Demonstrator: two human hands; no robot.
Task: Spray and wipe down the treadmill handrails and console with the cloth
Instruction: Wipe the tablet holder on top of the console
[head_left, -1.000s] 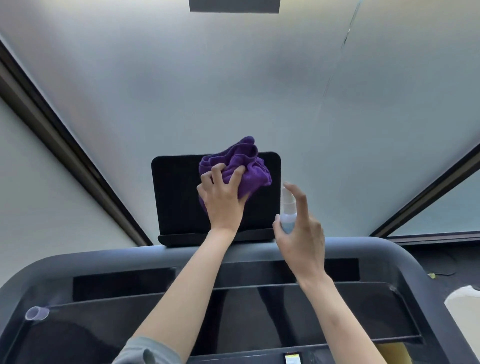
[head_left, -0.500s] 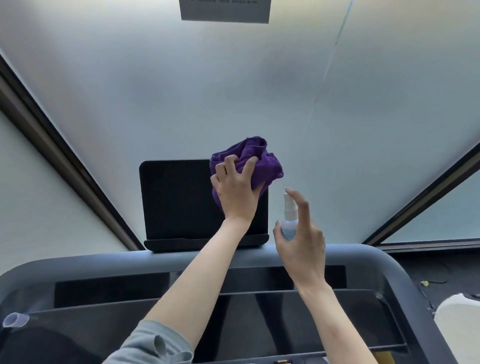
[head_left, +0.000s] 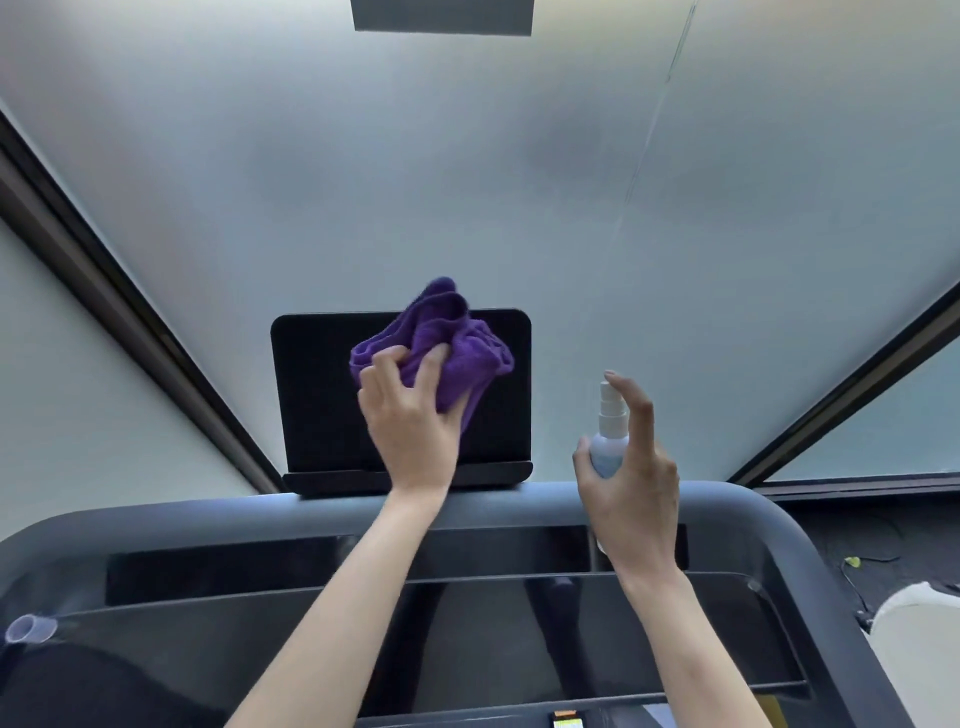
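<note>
Far off to the left of the black screen (head_left: 332, 395), a small clear cup (head_left: 30, 629) sits on the console (head_left: 519, 506) tray. On the screen itself, the left hand (head_left: 413, 431) holds a bunched-up purple cloth (head_left: 441, 345), with fingers curled into its folds, and presses it on the upper middle of the glass. Just right of the screen, the right hand (head_left: 631, 488) is wrapped around a small spray bottle (head_left: 608, 436), held upright, with one finger raised over the top. Well off to the right of the screen, a white thing (head_left: 919, 660) shows at the edge; I cannot tell what it is.

The screen stands on a thin ledge, so a hard push from the cloth might tip or shift it. If the finger presses now, the spray may miss the screen and wet the wall behind. The handrails are not clear to see, and they look not yet wiped.
</note>
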